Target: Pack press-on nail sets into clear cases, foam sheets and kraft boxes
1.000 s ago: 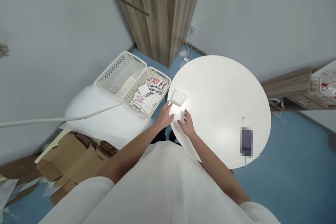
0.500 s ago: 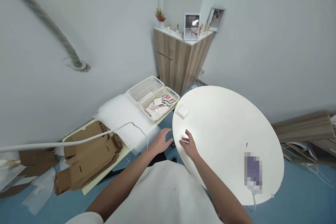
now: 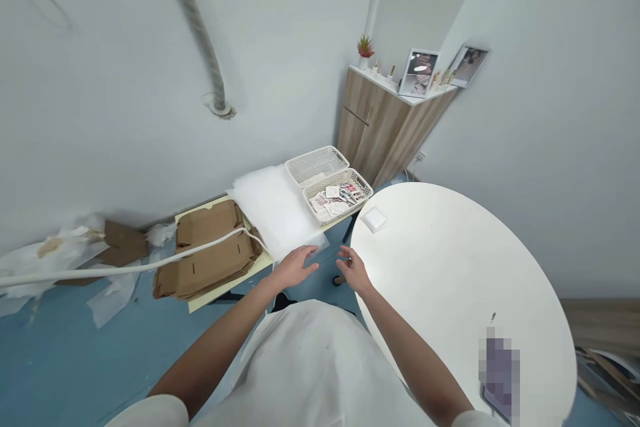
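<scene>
Both of my hands are held out in front of my body with nothing in them. My left hand [image 3: 296, 267] is open, fingers apart, close to the near edge of the white foam sheets [image 3: 275, 213]. Beside the left edge of the round white table [image 3: 450, 267] hovers my right hand [image 3: 353, 268], its fingers slightly curled and apart. A small white square packet [image 3: 374, 219] lies on the table beyond my right hand. Ahead, one white basket [image 3: 350, 203] holds several printed cards [image 3: 334, 201]; a second basket [image 3: 307, 163] stands behind it.
Flattened brown cardboard boxes [image 3: 210, 253] are stacked on the side table at left, with a white bent tube [image 3: 150, 267] crossing over them. A wooden cabinet [image 3: 380, 113] fills the corner. A blurred-out purple object [image 3: 500, 373] lies on the round table.
The view has turned left, so the room's contents sit further right in the picture. My right hand has shifted off the round table's edge toward my left hand. Both hands stay unladen.
</scene>
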The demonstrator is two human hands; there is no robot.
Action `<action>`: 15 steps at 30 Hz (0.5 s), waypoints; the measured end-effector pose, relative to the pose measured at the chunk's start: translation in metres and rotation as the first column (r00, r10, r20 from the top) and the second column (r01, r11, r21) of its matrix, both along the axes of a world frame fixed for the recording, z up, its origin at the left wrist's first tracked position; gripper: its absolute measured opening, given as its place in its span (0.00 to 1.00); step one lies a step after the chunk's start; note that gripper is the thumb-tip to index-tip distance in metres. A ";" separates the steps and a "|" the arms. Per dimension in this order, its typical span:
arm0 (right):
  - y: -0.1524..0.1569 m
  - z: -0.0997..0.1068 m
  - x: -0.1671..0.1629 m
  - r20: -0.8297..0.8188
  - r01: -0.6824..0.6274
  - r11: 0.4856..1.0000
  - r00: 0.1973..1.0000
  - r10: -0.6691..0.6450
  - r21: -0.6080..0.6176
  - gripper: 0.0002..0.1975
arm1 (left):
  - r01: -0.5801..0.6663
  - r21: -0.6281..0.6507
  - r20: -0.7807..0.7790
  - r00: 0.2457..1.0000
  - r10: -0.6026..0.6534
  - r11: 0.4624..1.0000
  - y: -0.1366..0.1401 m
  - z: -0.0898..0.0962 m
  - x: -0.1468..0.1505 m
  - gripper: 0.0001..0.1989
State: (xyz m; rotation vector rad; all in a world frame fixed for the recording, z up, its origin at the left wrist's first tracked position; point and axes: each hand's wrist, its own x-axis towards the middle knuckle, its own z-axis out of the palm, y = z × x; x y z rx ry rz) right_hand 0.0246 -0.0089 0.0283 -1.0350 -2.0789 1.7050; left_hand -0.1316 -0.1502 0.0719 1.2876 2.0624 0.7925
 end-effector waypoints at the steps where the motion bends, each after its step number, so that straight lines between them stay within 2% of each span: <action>1: -0.001 0.000 -0.006 0.001 -0.030 1.000 1.000 0.030 0.008 0.22 | -0.003 -0.002 -0.001 1.000 0.003 1.000 -0.005 0.003 -0.004 0.24; 5: -0.009 0.001 -0.035 0.021 -0.140 0.990 0.990 0.139 0.023 0.18 | 0.001 -0.022 0.004 1.000 -0.001 1.000 -0.024 0.009 -0.023 0.23; 11: -0.028 0.005 -0.080 0.069 -0.274 0.961 0.960 0.272 0.027 0.17 | -0.013 -0.092 -0.038 0.999 0.009 0.996 -0.061 0.010 -0.058 0.19; 15: -0.042 0.008 -0.108 0.081 -0.350 0.937 0.934 0.348 0.008 0.18 | -0.032 -0.108 -0.034 0.999 0.028 0.994 -0.090 0.022 -0.085 0.19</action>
